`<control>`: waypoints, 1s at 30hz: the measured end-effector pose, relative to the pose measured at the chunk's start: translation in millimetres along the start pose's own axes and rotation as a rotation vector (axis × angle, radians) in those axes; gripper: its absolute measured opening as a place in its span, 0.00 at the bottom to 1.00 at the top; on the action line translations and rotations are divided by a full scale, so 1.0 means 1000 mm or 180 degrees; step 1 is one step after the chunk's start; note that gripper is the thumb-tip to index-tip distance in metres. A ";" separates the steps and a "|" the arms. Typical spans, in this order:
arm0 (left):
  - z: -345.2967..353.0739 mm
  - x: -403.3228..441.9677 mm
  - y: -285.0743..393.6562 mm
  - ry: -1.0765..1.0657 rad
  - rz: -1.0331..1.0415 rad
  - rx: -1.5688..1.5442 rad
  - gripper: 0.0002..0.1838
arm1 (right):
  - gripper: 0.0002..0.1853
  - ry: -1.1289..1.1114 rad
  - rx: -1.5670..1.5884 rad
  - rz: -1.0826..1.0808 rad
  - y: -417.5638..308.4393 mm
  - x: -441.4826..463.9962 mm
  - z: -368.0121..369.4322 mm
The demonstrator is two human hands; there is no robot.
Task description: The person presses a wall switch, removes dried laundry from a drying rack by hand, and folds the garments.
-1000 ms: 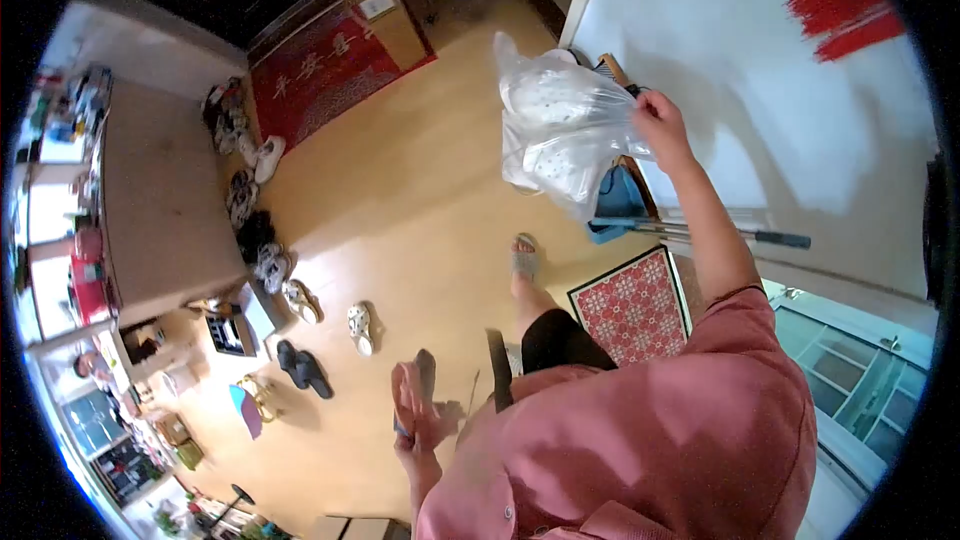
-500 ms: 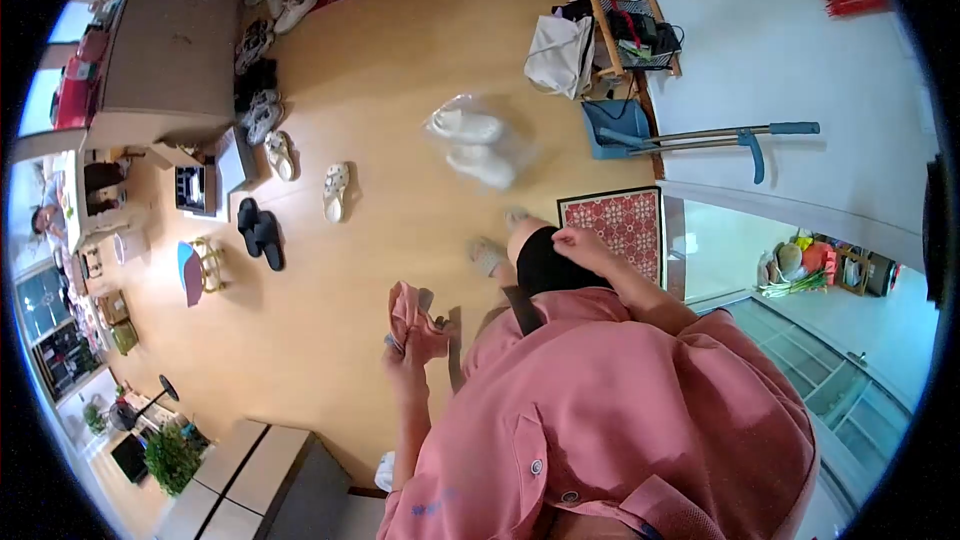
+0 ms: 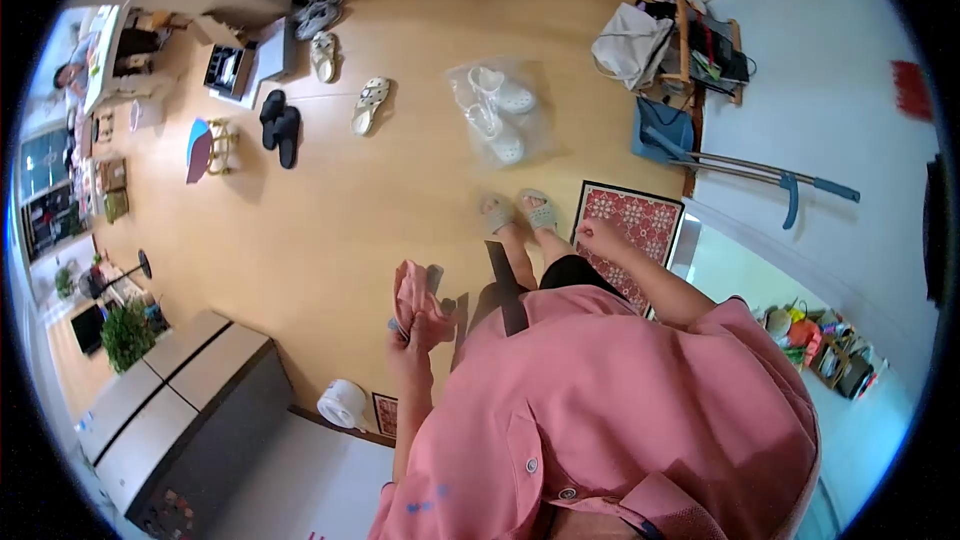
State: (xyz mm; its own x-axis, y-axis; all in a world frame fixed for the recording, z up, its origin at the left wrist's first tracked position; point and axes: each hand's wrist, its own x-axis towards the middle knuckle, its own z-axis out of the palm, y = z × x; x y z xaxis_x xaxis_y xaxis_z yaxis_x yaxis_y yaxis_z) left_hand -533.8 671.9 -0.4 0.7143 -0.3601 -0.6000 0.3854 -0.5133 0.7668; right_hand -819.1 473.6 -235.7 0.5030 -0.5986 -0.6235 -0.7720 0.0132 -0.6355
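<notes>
Bagged white clogs (image 3: 512,97): lay on floor (image 3: 330,210), 11 o'clock from right hand (image 3: 598,237), 1 o'clock from left hand (image 3: 407,332), roughly 10-to-4 lengthwise.
Right hand: curled into loose fist, nearer the clogs.
Left hand: gripped pink cloth (image 3: 408,288).

Black slippers (image 3: 288,132) on floor (image 3: 300,240), ten o'clock. Spotted cream clog (image 3: 369,108) at eleven o'clock. White bag (image 3: 630,43) at one o'clock, beside wooden rack (image 3: 684,40). Blue dustpan (image 3: 654,130) at two o'clock.
</notes>
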 end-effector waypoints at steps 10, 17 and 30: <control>-0.060 -0.012 -0.031 0.0488 0.0043 -0.0242 0.13 | 0.14 -0.0723 -0.0139 -0.0038 -0.052 0.012 0.056; -0.156 0.022 0.011 -0.0003 0.0412 -0.1274 0.20 | 0.22 -0.2204 0.1195 -0.1784 -0.332 -0.004 0.130; -0.393 0.065 0.000 0.0260 0.0948 -0.1323 0.14 | 0.28 -0.4457 0.1806 -0.0975 -0.612 -0.067 0.331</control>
State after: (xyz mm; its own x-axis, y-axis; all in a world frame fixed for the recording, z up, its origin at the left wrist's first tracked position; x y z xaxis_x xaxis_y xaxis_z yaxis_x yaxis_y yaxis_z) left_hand -258.3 954.5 49.7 0.8652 -0.3731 -0.3349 0.3460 -0.0390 0.9374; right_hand -251.8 770.8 43.7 0.8100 0.5672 -0.1489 -0.4931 0.5214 -0.6964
